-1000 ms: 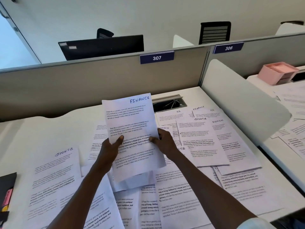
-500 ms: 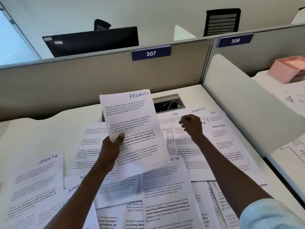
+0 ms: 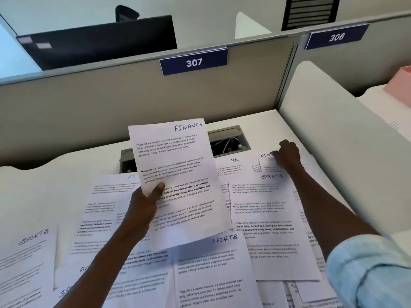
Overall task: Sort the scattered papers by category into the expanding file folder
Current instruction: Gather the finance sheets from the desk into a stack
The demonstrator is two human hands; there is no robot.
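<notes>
Paper headed FINANCE (image 3: pixel 178 181) held up off the desk (image 3: pixel 55 174) in the left hand (image 3: pixel 142 210), thumb pinching its left edge, kept raised probably to gather like sheets behind it. Right hand (image 3: pixel 288 155) reaching to the far right, fingers curled on the top corner of a second FINANCE sheet (image 3: pixel 266 162), apparently pinching it to draw it out; mostly buried under a SPORTS sheet (image 3: pixel 266 218), so likely to drag that along. More scattered papers all around: an HR sheet (image 3: pixel 231 167) behind, another HR sheet (image 3: pixel 104 207) to the left, further SPORTS sheets (image 3: pixel 213 270) nearer. Open cable hatch (image 3: pixel 229 141) behind the held paper. Partition with plate 307 (image 3: pixel 193 62) beyond. Expanding file folder nowhere in view.
</notes>
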